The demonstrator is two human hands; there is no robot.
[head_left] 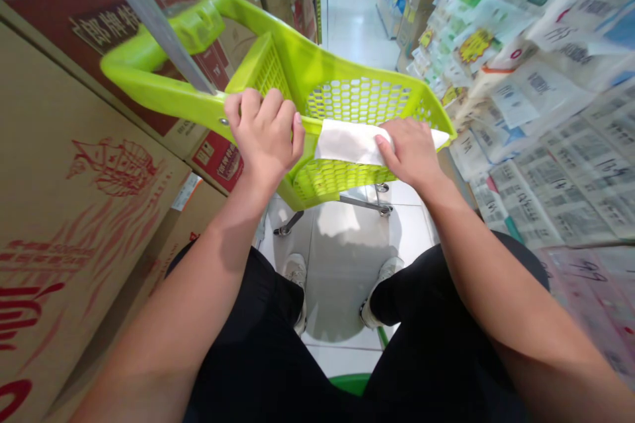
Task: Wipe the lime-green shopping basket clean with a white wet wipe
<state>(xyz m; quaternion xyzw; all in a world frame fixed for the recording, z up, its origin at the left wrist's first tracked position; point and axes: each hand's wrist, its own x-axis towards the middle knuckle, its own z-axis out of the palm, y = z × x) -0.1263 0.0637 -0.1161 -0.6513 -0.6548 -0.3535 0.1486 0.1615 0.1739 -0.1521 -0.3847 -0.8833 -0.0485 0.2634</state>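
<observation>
Leftmost on my feed: stiff printed cartons (99,225), then the latticed shopping cart (327,66) ahead, its lime-plastic handle (153,87) smooth and rounded. My left grip (268,129) closes over its rim (311,127); next, a limp white sheet (347,142) already drapes that rim, held under my curled right grip (411,147). What's left, I can't tell. Glossy packets (538,96) lie far right.

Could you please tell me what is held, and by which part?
The left hand grips the green cart by its rim; the right hand holds a white cloth near its right end.
</observation>
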